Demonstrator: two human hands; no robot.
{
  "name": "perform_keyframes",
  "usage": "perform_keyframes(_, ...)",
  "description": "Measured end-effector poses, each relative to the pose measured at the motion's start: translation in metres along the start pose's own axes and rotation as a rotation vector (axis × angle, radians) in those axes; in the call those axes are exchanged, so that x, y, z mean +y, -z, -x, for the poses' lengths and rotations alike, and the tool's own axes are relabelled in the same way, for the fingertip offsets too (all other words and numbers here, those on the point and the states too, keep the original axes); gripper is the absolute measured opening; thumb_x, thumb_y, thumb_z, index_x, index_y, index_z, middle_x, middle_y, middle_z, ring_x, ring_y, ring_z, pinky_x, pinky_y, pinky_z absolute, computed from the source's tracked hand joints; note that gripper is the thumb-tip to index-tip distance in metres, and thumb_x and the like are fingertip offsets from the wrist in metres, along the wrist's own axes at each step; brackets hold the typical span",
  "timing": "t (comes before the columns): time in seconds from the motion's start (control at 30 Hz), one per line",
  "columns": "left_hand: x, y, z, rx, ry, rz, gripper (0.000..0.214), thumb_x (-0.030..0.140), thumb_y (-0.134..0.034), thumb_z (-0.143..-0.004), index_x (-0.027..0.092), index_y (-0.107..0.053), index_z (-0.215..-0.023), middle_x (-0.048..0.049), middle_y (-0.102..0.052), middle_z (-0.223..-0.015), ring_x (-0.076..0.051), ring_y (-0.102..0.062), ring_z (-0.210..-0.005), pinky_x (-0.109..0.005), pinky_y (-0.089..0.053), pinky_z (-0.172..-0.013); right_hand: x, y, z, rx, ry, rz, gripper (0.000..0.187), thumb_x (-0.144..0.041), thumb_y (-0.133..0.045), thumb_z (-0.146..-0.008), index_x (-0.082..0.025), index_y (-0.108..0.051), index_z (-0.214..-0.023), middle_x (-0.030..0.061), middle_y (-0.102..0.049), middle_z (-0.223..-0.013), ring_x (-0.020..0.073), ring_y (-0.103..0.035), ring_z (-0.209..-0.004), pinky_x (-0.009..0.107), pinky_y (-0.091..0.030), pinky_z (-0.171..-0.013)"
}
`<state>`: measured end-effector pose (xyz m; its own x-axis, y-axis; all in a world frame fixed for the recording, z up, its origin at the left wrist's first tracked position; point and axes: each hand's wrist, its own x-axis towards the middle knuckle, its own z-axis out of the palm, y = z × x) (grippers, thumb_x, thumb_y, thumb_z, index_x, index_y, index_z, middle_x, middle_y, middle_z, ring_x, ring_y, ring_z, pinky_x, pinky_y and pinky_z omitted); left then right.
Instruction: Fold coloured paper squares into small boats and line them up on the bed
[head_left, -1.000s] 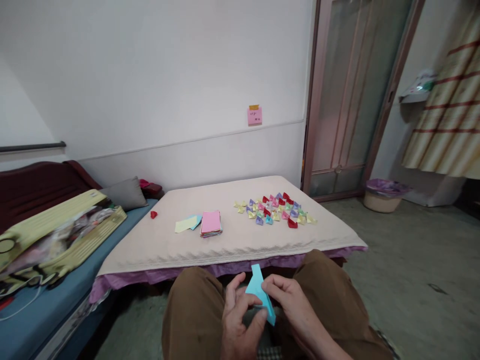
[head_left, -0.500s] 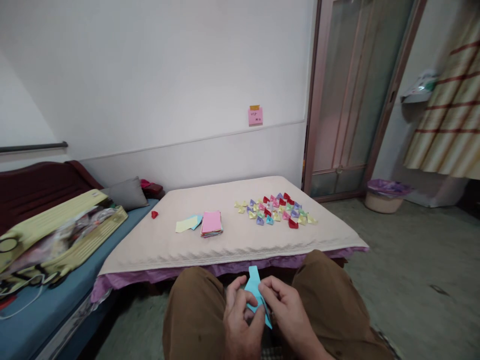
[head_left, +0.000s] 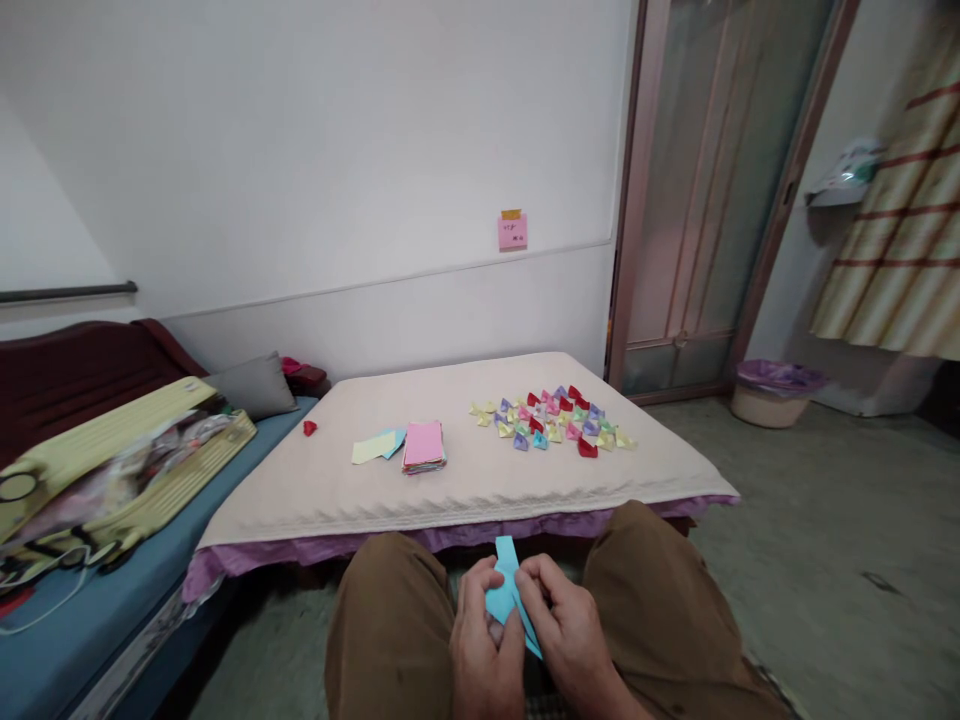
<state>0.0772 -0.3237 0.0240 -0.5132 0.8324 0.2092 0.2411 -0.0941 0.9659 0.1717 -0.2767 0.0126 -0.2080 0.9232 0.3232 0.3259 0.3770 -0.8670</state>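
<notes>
A light blue folded paper strip (head_left: 504,590) is held low between my knees. My left hand (head_left: 484,650) pinches its lower left side and my right hand (head_left: 566,630) pinches its right side, fingers pressed onto the paper. Both hands touch each other over my brown trousers. On the table ahead lies a cluster of several small folded paper pieces (head_left: 551,418) in red, yellow, purple and green. A stack of coloured paper with a pink top sheet (head_left: 424,445) sits at the table's middle, with loose yellow and blue sheets (head_left: 375,447) beside it.
The low table (head_left: 337,500) has a beige cloth with a purple fringe. A single red folded piece (head_left: 308,428) lies at its left. A blue bench with a yellow bag (head_left: 112,470) stands left. A basin (head_left: 772,390) sits by the door at right.
My hands have drawn closer together and slightly lower, and the blue paper has been folded narrower between them.
</notes>
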Motion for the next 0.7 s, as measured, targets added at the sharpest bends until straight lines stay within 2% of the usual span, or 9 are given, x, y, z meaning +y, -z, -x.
perform_keyframes(0.17, 0.003, 0.002, 0.001, -0.083, 0.108, 0.129, 0.038, 0.016, -0.058, -0.063, 0.018, -0.057, -0.100, -0.0012, -0.065, -0.074, -0.015, -0.058, -0.059, -0.023, -0.044, -0.057, 0.010, -0.003, 0.003, 0.077, 0.166, 0.179, 0.023, -0.034, -0.042, -0.091, -0.019, -0.054, -0.076, 0.0002, -0.057, -0.059, 0.0152, -0.054, -0.054, 0.024, -0.034, -0.054)
perform_keyframes(0.23, 0.003, 0.000, 0.001, -0.111, 0.141, 0.247, 0.039, 0.014, -0.057, -0.062, 0.017, -0.054, -0.101, -0.0025, -0.065, -0.079, -0.015, -0.061, -0.064, -0.023, -0.047, -0.060, 0.012, -0.003, 0.003, 0.083, 0.182, 0.172, 0.024, -0.034, -0.042, -0.091, -0.019, -0.054, -0.076, 0.0006, -0.058, -0.061, 0.0154, -0.054, -0.055, 0.024, -0.035, -0.054)
perform_keyframes(0.33, -0.001, -0.004, -0.001, -0.094, 0.153, 0.358, 0.042, 0.015, -0.054, -0.063, 0.017, -0.049, -0.105, -0.0087, -0.065, -0.098, -0.020, -0.065, -0.082, -0.026, -0.050, -0.070, 0.011, -0.003, 0.002, 0.024, 0.092, 0.065, 0.025, -0.037, -0.043, -0.090, -0.019, -0.053, -0.077, -0.0004, -0.056, -0.062, 0.0146, -0.053, -0.055, 0.023, -0.036, -0.054)
perform_keyframes(0.4, -0.004, -0.006, -0.001, -0.045, 0.133, 0.316, 0.046, 0.016, -0.053, -0.064, 0.017, -0.049, -0.110, -0.0117, -0.063, -0.108, -0.022, -0.064, -0.091, -0.027, -0.050, -0.073, 0.007, -0.003, 0.000, -0.013, 0.021, -0.063, 0.026, -0.039, -0.043, -0.090, -0.019, -0.053, -0.077, -0.0002, -0.056, -0.065, 0.0146, -0.052, -0.058, 0.022, -0.038, -0.055)
perform_keyframes(0.5, -0.005, -0.006, 0.001, 0.040, 0.060, 0.135, 0.047, 0.019, -0.053, -0.069, 0.017, -0.051, -0.116, -0.0136, -0.060, -0.118, -0.024, -0.061, -0.100, -0.029, -0.049, -0.076, 0.001, -0.006, -0.003, -0.029, -0.057, -0.271, 0.027, -0.040, -0.046, -0.088, -0.018, -0.055, -0.075, 0.0015, -0.057, -0.070, 0.0161, -0.052, -0.065, 0.023, -0.040, -0.058)
perform_keyframes(0.6, -0.004, -0.007, 0.004, 0.054, 0.016, -0.032, 0.047, 0.022, -0.053, -0.074, 0.018, -0.050, -0.121, -0.0129, -0.060, -0.120, -0.024, -0.063, -0.095, -0.029, -0.048, -0.072, -0.004, -0.011, -0.002, -0.027, -0.133, -0.434, 0.028, -0.042, -0.051, -0.084, -0.017, -0.056, -0.073, 0.0009, -0.056, -0.068, 0.0159, -0.050, -0.063, 0.024, -0.040, -0.057)
perform_keyframes(0.7, -0.005, -0.010, 0.006, 0.048, -0.009, -0.088, 0.047, 0.025, -0.054, -0.076, 0.017, -0.049, -0.122, -0.0131, -0.062, -0.117, -0.024, -0.064, -0.089, -0.030, -0.048, -0.069, -0.005, -0.014, 0.000, -0.019, -0.183, -0.543, 0.028, -0.044, -0.056, -0.081, -0.016, -0.058, -0.073, -0.0007, -0.054, -0.064, 0.0149, -0.047, -0.060, 0.024, -0.040, -0.055)
